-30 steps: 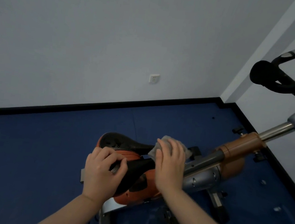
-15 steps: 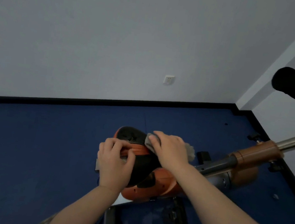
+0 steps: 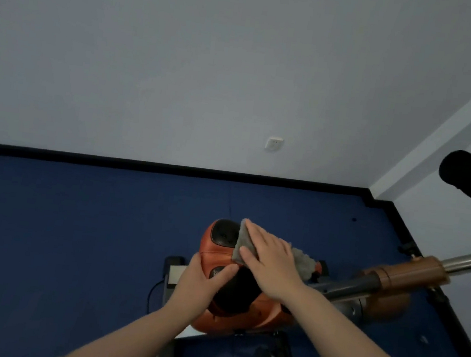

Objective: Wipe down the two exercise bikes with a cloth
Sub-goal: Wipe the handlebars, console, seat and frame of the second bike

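The right hand is lying flat with straight fingers, pressing a grey, fuzzy cloth onto the far end of the orange and black padded bike saddle, while the left hand is curling its thumb and fingers around the saddle's near left edge. The saddle is sitting low in the middle of the scene on an exercise bike with a glossy orange body and a grey and brown tubular frame running right to black foam handlebars. Beyond it are lying a dark blue matte floor, a black skirting strip and a plain pale wall carrying a white socket plate; no writing is legible anywhere.
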Motion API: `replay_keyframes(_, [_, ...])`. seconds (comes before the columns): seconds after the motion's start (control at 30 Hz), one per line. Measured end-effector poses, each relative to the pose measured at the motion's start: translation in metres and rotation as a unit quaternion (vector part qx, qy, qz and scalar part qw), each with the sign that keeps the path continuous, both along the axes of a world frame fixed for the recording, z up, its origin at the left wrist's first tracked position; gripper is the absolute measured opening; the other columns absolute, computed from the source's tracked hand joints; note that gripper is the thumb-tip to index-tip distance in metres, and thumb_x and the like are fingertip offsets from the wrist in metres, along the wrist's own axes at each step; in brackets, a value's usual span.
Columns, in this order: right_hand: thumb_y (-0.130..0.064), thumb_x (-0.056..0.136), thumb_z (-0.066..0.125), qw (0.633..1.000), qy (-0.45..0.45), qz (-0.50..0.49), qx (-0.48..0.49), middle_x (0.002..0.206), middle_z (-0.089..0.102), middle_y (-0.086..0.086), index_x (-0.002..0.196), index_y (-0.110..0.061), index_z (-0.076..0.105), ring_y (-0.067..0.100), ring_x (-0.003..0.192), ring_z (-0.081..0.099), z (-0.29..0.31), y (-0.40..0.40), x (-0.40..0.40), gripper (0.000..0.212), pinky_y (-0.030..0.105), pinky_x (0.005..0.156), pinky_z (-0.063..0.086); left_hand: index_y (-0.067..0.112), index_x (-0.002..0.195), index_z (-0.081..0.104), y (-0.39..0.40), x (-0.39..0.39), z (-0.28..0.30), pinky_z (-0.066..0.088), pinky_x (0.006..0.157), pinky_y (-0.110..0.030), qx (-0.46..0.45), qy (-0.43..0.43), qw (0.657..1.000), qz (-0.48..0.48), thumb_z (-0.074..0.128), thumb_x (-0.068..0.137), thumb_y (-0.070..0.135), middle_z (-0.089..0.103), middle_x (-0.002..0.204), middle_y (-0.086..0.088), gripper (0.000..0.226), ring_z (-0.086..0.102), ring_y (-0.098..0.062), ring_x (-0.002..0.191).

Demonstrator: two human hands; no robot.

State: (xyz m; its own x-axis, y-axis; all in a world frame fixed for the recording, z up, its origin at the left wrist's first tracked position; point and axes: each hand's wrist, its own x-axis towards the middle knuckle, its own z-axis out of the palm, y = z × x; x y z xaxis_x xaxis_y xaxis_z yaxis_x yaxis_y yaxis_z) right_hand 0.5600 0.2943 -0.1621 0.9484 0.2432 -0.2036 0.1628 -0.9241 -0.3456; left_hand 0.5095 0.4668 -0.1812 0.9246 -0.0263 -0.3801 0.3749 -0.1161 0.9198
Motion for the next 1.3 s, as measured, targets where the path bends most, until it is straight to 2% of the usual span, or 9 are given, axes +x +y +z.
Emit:
replay_keyframes(0.17, [-0.057,0.101,0.016,0.995,0.034,-0.095,-0.02,0.135,0.058,-0.005,0.138,-0.038,0.044,0.02,0.122,0.053,0.011,0.013,0.029,0.05,0.043,0.099,0.033,0.023,0.118,0.059,0.008,0.008,-0.002,0.053,0.095,-0.04,-0.025,0.023,0.999,-0.04,0.077,0.054,0.065,0.072,0.107,0.005,0.079,0.069,-0.012,0.1])
replay_keyframes(0.33, [-0.051,0.102,0.02,0.999,-0.025,-0.028,-0.003,0.15,0.04,-0.015,0.149,-0.039,0.028,0.009,0.134,0.037,0.004,0.015,0.006,0.049,0.034,0.105,0.026,0.035,0.107,0.066,0.015,0.013,-0.005,0.053,0.093,-0.029,-0.017,-0.006,0.994,-0.111,0.079,0.074,0.049,0.074,0.098,0.018,0.038,0.068,-0.001,0.097])
replay_keyframes(0.47, [-0.046,0.104,0.02,0.988,-0.03,-0.15,-0.03,0.125,0.063,-0.005,0.13,-0.034,0.052,0.02,0.118,0.055,0.01,0.019,0.015,0.043,0.04,0.098,0.032,0.038,0.107,0.066,0.018,0.016,-0.008,0.053,0.094,-0.031,-0.026,0.002,0.991,-0.13,0.079,0.075,0.049,0.074,0.099,0.016,0.036,0.068,0.001,0.094])
replay_keyframes(0.63, [-0.049,0.103,0.027,1.0,0.001,0.007,0.001,0.16,0.018,-0.016,0.153,-0.044,0.013,0.009,0.145,0.018,0.012,0.03,0.007,0.052,0.04,0.117,0.019,0.04,0.103,0.068,0.027,0.024,-0.002,0.052,0.079,-0.016,-0.048,0.025,0.98,-0.193,0.08,0.076,0.042,0.074,0.096,0.02,0.029,0.068,0.002,0.093])
replay_keyframes(0.8, [-0.047,0.103,0.029,0.995,0.081,-0.059,0.027,0.156,0.028,-0.014,0.148,-0.049,0.023,0.016,0.141,0.029,0.026,0.035,0.025,0.045,0.046,0.112,0.025,0.039,0.094,0.068,0.035,0.033,0.005,0.045,0.05,-0.006,-0.063,0.079,0.964,-0.245,0.082,0.075,0.04,0.071,0.077,0.029,0.024,0.066,0.011,0.07])
replay_keyframes(0.9, [-0.049,0.102,0.033,0.997,0.077,0.029,0.005,0.16,0.018,-0.014,0.148,-0.053,0.018,0.016,0.144,0.019,0.022,0.045,0.024,0.048,0.047,0.116,0.019,0.035,0.097,0.069,0.036,0.037,0.001,0.047,0.053,-0.01,-0.076,0.087,0.959,-0.259,0.082,0.075,0.039,0.073,0.08,0.021,0.025,0.068,0.007,0.071])
replay_keyframes(1.0, [-0.05,0.103,0.028,0.988,0.125,-0.067,0.065,0.153,0.034,-0.012,0.144,-0.049,0.034,0.016,0.141,0.029,0.028,0.046,0.038,0.041,0.051,0.114,0.023,0.023,0.102,0.07,0.036,0.036,0.001,0.049,0.057,-0.02,-0.113,0.108,0.953,-0.259,0.081,0.078,0.029,0.075,0.082,0.01,0.027,0.071,-0.011,0.072])
replay_keyframes(1.2, [-0.067,0.091,0.029,0.997,0.073,0.016,0.002,0.152,0.028,-0.019,0.134,-0.058,0.037,0.012,0.138,0.022,0.022,0.06,0.026,0.045,0.044,0.111,0.018,0.015,0.105,0.07,0.038,0.035,-0.001,0.051,0.056,-0.012,-0.143,0.116,0.943,-0.276,0.079,0.08,0.015,0.075,0.083,0.008,0.026,0.068,0.003,0.066])
replay_keyframes(1.3, [-0.06,0.096,0.037,0.992,0.11,-0.041,0.052,0.14,0.044,-0.016,0.127,-0.05,0.051,0.013,0.129,0.037,0.027,0.06,0.046,0.036,0.046,0.108,0.031,0.015,0.104,0.069,0.039,0.04,0.0,0.05,0.056,-0.011,-0.154,0.137,0.937,-0.282,0.078,0.081,0.014,0.075,0.078,0.01,0.025,0.07,0.0,0.068])
